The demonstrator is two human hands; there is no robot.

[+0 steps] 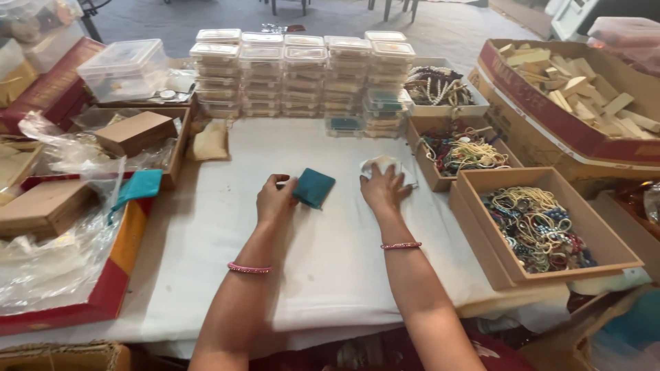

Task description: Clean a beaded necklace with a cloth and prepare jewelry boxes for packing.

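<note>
At a bench (330, 268) draped in white cloth, the left hand (275, 199) pinches a small teal pouch (314, 187) by its edge, holding it just above the cloth. The right hand (383, 189) lies spread, palm down, over a small white packet (385, 165) just beside the pouch. Cardboard boxes of beaded bracelets (536, 227) sit to the right, stacked clear plastic boxes (302, 72) behind.

Stacked clear lidded boxes (302, 72) stand at the desk's back; brown cartons (550, 227) of beads at right; red box (543, 103) beyond.
</note>
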